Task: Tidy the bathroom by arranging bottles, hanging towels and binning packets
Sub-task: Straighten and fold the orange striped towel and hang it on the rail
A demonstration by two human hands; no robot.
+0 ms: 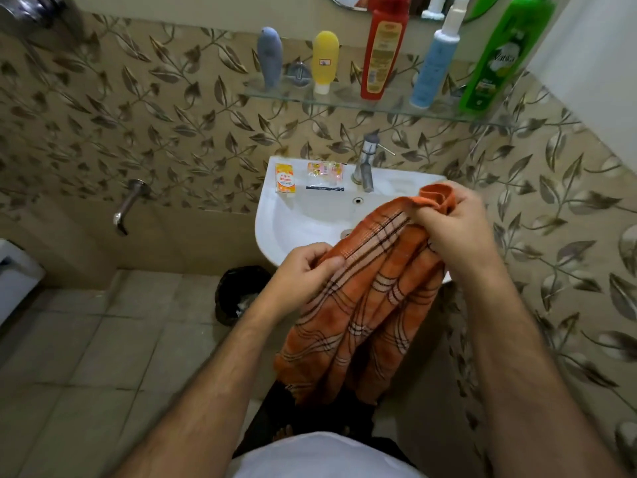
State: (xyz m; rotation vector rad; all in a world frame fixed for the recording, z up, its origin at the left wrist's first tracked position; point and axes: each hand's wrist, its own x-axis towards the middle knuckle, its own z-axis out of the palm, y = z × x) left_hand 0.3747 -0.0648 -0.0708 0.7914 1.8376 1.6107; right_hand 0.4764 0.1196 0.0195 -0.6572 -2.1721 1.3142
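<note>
An orange checked towel (pixel 358 315) hangs in front of me over the white sink (pixel 293 215). My left hand (pixel 303 270) grips its upper left edge. My right hand (pixel 458 222) pinches its bunched top corner, higher and to the right. On the glass shelf (pixel 344 101) stand a grey bottle (pixel 270 56), a yellow tube (pixel 325 62), a red bottle (pixel 382 50), a blue spray bottle (pixel 435 63) and a green bottle (pixel 499 60). Small packets lie on the sink's back rim: an orange one (pixel 285 178), a clear one (pixel 325 171) and a dark strip (pixel 325 189).
A black bin (pixel 238 294) stands on the tiled floor left of the sink pedestal. A chrome tap (pixel 366 163) rises at the sink's back. A wall spout (pixel 127 205) sticks out at the left. The leaf-patterned wall closes in on the right.
</note>
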